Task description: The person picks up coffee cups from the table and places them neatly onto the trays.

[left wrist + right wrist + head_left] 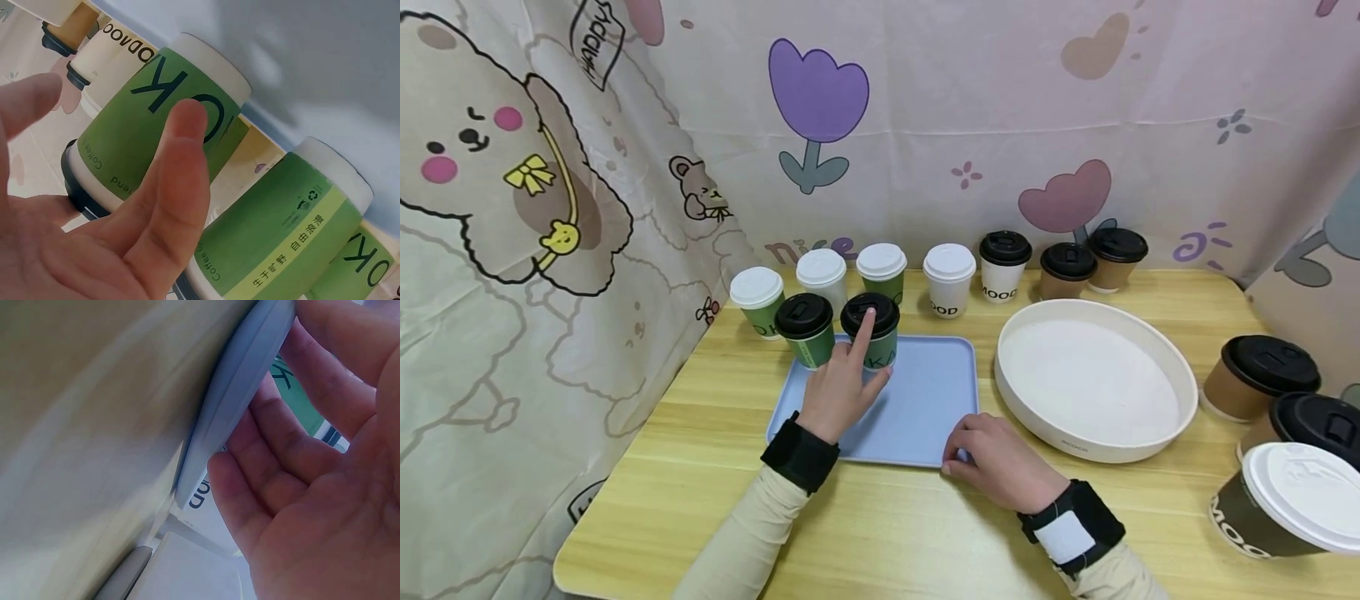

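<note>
Two green paper cups with black lids stand upright near the blue tray's [917, 392] back left corner, a left one [811, 348] and a right one [886, 343]. My left hand [838, 392] reaches over the tray with its index finger straight on the right cup's lid. In the left wrist view, bent fingers [178, 181] come in front of that cup's green wall [119, 137], without wrapping round it. Down at the tray's front right corner, my right hand [1000, 458] holds the edge with curled fingers. The right wrist view has its fingers [275, 419] against the rim [234, 394].
Behind the tray stand white-lidded cups, one green [757, 300] and one white [950, 283], among others. A round white tray [1097, 375] lies to the right. Larger lidded tubs [1258, 379] line the table's right side. A patterned cloth [917, 108] hangs behind.
</note>
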Available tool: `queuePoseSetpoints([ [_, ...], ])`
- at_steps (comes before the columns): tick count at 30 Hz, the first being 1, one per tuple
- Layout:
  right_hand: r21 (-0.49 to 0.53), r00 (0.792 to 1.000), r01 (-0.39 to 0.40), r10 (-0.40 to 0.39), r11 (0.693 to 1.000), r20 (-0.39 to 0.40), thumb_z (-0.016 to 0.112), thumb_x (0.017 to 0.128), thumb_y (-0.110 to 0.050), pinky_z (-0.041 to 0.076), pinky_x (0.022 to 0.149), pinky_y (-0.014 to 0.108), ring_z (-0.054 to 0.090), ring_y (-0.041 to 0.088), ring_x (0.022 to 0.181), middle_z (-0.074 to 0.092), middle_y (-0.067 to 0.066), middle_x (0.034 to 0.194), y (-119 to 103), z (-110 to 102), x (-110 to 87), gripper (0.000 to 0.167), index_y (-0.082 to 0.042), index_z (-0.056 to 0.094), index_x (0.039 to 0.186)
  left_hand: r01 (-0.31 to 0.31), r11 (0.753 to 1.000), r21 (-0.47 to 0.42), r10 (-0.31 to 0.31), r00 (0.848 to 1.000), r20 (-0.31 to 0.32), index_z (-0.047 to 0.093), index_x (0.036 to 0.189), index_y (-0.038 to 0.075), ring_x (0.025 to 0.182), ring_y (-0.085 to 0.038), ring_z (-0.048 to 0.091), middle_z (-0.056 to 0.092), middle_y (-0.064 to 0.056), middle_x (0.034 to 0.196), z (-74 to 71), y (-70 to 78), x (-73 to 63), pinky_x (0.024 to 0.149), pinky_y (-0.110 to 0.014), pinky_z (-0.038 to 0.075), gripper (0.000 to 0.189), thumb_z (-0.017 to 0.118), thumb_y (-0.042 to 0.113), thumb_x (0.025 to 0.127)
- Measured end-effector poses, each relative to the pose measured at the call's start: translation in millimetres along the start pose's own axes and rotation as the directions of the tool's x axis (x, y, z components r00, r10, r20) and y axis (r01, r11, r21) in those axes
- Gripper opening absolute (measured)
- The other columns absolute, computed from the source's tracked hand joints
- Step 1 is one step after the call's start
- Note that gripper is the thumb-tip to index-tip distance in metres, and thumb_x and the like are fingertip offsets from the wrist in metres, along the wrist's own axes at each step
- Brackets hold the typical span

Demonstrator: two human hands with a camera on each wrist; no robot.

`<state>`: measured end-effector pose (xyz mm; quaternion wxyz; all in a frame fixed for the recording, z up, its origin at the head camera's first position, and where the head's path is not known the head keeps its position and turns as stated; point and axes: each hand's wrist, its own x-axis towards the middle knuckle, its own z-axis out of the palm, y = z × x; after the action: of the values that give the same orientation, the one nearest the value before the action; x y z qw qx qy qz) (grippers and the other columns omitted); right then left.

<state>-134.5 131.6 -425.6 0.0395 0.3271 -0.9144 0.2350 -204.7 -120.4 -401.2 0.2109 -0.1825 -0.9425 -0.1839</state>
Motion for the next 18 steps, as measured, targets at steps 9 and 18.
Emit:
queuePoseSetpoints([
  [9, -0.006, 1.000, 0.003, -0.003, 1.000, -0.001, 0.083, 0.089, -0.021, 0.049, 0.078, 0.034, 0.060, 0.011, 0.085, 0.062, -0.011, 0.087, 1.1, 0.9, -0.5, 0.008, -0.021, 0.076, 0.085, 0.045, 0.999, 0.008, -0.045, 0.998, 0.039, 0.005, 0.168, 0.026, 0.061, -0.025, 0.058, 0.066, -0.025, 0.102, -9.7, 2.0, 0.2, 0.047, -0.037, 0.047, 0.109, 0.075, 0.055, 0.090],
  [18, 0.005, 1.000, 0.002, -0.002, 1.000, -0.007, 0.082, 0.089, -0.021, 0.048, 0.079, 0.034, 0.059, 0.011, 0.086, 0.062, -0.011, 0.088, 2.1, 0.8, -0.4, 0.008, -0.022, 0.076, 0.085, 0.053, 0.962, -0.269, -0.130, 0.951, -0.279, 0.054, 0.138, 0.002, 0.058, -0.015, 0.060, 0.069, -0.005, 0.080, -50.9, -25.9, 15.5, 0.052, -0.030, 0.045, 0.056, 0.069, 0.035, 0.095],
])
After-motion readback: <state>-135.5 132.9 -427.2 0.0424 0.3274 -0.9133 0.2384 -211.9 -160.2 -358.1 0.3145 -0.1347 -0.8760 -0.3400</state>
